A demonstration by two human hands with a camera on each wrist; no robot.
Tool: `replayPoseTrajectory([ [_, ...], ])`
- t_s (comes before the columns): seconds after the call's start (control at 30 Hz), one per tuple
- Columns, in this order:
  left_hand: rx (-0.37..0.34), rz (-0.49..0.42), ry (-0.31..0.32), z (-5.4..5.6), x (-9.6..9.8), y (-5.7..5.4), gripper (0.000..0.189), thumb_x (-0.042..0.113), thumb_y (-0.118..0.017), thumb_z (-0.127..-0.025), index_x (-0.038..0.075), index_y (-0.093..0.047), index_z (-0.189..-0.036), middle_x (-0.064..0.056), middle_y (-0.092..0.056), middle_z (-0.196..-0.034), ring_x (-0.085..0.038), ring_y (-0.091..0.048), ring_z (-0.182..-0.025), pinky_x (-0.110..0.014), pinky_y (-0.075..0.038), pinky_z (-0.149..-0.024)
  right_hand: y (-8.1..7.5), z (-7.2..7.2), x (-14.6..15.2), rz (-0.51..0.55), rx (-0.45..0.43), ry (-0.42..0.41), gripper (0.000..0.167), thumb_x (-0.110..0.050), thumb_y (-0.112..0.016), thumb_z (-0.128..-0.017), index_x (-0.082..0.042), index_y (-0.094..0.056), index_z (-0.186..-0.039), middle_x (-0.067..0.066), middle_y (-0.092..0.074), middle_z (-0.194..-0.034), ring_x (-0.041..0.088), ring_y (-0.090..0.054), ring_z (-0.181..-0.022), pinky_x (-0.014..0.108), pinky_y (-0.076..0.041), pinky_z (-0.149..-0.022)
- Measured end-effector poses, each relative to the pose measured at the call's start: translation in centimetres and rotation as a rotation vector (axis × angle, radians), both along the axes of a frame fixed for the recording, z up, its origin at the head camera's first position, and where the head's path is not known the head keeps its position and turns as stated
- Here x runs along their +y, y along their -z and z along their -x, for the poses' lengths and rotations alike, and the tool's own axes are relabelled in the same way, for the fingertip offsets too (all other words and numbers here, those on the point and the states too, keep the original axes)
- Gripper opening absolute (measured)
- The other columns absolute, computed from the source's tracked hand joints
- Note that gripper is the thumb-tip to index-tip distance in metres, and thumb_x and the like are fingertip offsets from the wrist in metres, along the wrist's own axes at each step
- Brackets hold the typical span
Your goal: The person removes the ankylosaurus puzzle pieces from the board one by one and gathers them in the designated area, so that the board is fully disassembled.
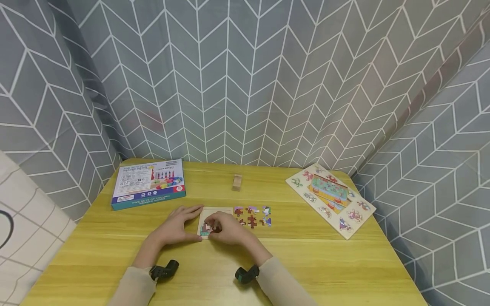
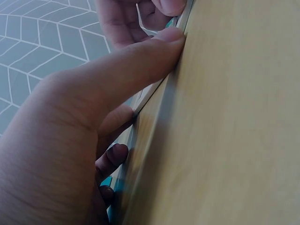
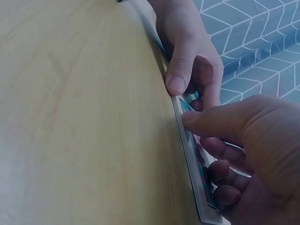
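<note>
A small square wooden puzzle tray (image 1: 218, 210) lies flat on the table with part of a brown and teal picture in its lower left. My left hand (image 1: 175, 226) holds the tray at its left side, thumb at the near corner and index finger at the far one. Over the tray, my right hand (image 1: 227, 229) has curled fingers about a brown jigsaw piece (image 1: 216, 228), largely hidden by them. In the right wrist view, the right thumb (image 3: 220, 123) lies at the tray's near rim. Loose jigsaw pieces (image 1: 252, 221) are spread just right of the tray.
A flat toy box (image 1: 149, 183) lies at the back left of the table (image 1: 214, 272). A small wooden block (image 1: 237, 182) is at the back middle. On the right, a wooden picture board (image 1: 300, 182) has picture cards (image 1: 330, 189) on it. Patterned curtains surround the table.
</note>
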State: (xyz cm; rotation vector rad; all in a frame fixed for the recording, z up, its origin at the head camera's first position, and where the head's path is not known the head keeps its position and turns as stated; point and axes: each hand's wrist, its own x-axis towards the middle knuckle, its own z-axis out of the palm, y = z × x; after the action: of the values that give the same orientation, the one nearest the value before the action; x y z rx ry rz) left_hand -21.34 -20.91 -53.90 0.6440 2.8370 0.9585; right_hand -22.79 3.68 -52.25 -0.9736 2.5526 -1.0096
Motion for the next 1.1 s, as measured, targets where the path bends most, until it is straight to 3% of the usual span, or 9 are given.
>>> replayPoseTrajectory([
  [0.3,0.006,0.012,-0.002,0.0,0.0,0.1,0.101,0.058,-0.088,-0.080,0.018,-0.046,-0.163,-0.008,-0.042,-0.168,-0.040,-0.042,-0.140,-0.071,-0.037,-0.112,-0.4,-0.1,-0.1,-0.024,0.012,0.000,0.035,-0.009,-0.080,-0.095,-0.005,-0.073,-0.129,-0.002,-0.066,-0.099,0.001,-0.053,-0.080,0.017,-0.049,-0.074],
  [0.63,0.000,0.015,0.000,0.1,0.0,0.1,0.101,0.058,-0.088,-0.080,0.018,-0.046,-0.163,-0.008,-0.042,-0.169,-0.049,-0.034,-0.148,-0.075,-0.032,-0.114,-1.0,-0.3,0.3,0.010,0.036,0.008,0.038,-0.008,-0.076,-0.096,-0.005,-0.071,-0.133,0.000,-0.066,-0.103,0.001,-0.051,-0.077,0.018,-0.047,-0.071],
  [0.8,0.004,0.023,-0.002,0.1,0.1,0.2,0.101,0.058,-0.088,-0.079,0.019,-0.046,-0.163,-0.005,-0.042,-0.169,-0.044,-0.039,-0.144,-0.073,-0.035,-0.113,-1.6,-0.8,1.4,0.056,0.038,0.055,0.039,-0.011,-0.074,-0.099,-0.006,-0.069,-0.138,0.001,-0.069,-0.115,0.003,-0.050,-0.078,0.020,-0.045,-0.068],
  [0.93,-0.001,0.026,-0.011,0.1,0.1,0.3,0.101,0.057,-0.088,-0.079,0.020,-0.046,-0.163,-0.005,-0.042,-0.168,-0.038,-0.043,-0.139,-0.071,-0.038,-0.112,-2.0,-1.2,3.1,0.106,0.095,0.108,0.038,-0.011,-0.072,-0.101,-0.004,-0.068,-0.138,0.006,-0.071,-0.120,0.010,-0.052,-0.081,0.021,-0.042,-0.062],
  [1.1,-0.004,0.020,-0.009,0.2,0.1,0.3,0.102,0.056,-0.089,-0.079,0.018,-0.045,-0.163,-0.006,-0.041,-0.169,-0.044,-0.038,-0.144,-0.073,-0.035,-0.114,-1.8,-1.8,5.7,0.175,0.152,0.187,0.037,-0.007,-0.073,-0.100,-0.001,-0.068,-0.136,0.010,-0.072,-0.120,0.012,-0.054,-0.079,0.021,-0.044,-0.062],
])
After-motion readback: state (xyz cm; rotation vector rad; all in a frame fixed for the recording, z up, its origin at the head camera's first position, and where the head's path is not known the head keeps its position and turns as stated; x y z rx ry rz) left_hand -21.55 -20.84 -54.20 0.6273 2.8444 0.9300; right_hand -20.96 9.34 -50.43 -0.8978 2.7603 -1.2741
